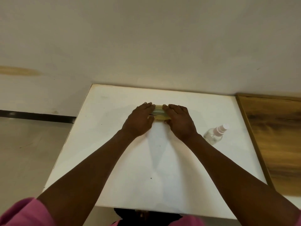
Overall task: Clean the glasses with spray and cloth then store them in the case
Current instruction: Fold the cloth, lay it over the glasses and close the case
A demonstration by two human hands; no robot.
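A yellowish glasses case (160, 111) lies on the white table (114, 152) toward its far middle. My left hand (140, 120) covers its left end and my right hand (178, 121) covers its right end, fingers and thumbs wrapped around it. Only a narrow strip of the case shows between the hands, with a grey band across it. The glasses and cloth are not visible. A clear spray bottle (215, 133) with a pale pink nozzle lies on its side to the right of my right wrist.
A brown wooden surface (276, 136) adjoins the table's right edge. A pale wall rises behind the table's far edge. The floor with a dark skirting strip (37, 116) lies to the left.
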